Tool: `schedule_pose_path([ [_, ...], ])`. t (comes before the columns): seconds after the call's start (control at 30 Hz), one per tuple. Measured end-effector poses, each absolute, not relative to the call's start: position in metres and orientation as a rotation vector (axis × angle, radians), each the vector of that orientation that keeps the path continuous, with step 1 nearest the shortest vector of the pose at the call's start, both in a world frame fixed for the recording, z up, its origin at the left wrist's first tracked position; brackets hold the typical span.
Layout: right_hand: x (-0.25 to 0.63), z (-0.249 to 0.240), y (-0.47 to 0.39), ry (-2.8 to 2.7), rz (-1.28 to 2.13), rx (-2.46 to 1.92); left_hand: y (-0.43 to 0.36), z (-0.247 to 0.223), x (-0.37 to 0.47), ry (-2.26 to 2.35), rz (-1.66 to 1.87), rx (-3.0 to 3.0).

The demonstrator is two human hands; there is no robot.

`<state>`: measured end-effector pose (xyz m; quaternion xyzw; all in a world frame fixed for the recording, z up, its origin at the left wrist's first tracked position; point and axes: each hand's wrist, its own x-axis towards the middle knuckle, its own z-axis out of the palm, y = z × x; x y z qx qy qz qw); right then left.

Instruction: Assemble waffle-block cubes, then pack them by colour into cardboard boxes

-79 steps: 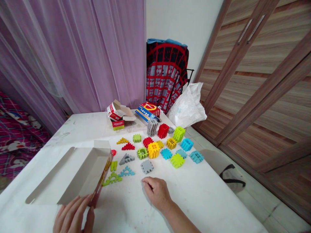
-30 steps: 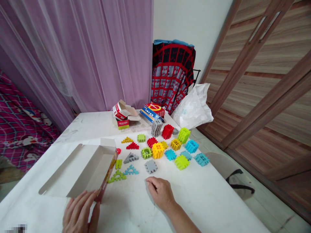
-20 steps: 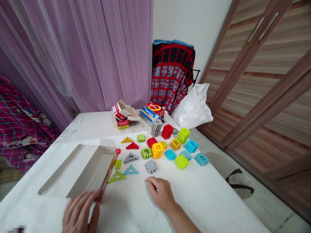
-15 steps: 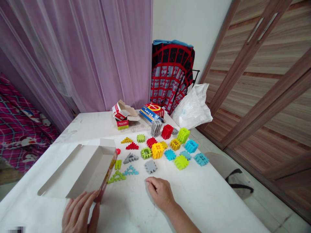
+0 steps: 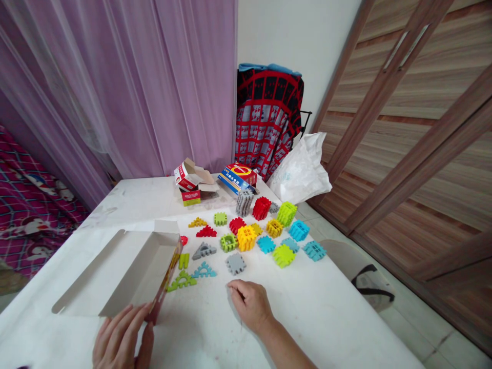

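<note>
The box (image 5: 148, 269) stretches away and rightward from the left hand (image 5: 121, 338), whose fingers touch its near end; whether they grip is unclear. The right hand (image 5: 251, 305), loosely fisted, lies nearer the grey square (image 5: 236, 264).

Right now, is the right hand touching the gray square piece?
No, white tabletop shows between the right hand and the gray square piece.

Has a bare left grip (image 5: 122, 335) with long, thin, smooth fingers (image 5: 127, 323) and a shorter, thicker thumb (image 5: 145, 344). Also has a bare right grip (image 5: 250, 306) with soft, round knuckles, then a narrow wrist (image 5: 266, 325) and a smooth, bare right forearm (image 5: 284, 346), getting wider toward the bottom edge.
</note>
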<state>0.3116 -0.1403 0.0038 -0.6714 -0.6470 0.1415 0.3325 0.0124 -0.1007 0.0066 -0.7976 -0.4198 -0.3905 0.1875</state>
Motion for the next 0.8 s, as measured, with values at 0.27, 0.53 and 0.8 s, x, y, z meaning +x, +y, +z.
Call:
schedule_pose_path([
  [0.27,0.3117,0.0044,-0.1408,-1.684,0.377,-1.758,-0.0995,0.0100,0.0147,-1.140,-1.089,-2.241],
  [0.53,0.3125,0.0029,-0.1410,-1.702,0.369,-1.758,-0.1003,0.0099,0.0141,-1.176,-1.104,-2.242],
  [0.8,0.3121,0.0029,-0.1410,-1.681,0.367,-1.751,-0.1012,0.0109,0.0148,-1.160,-1.077,-2.248],
])
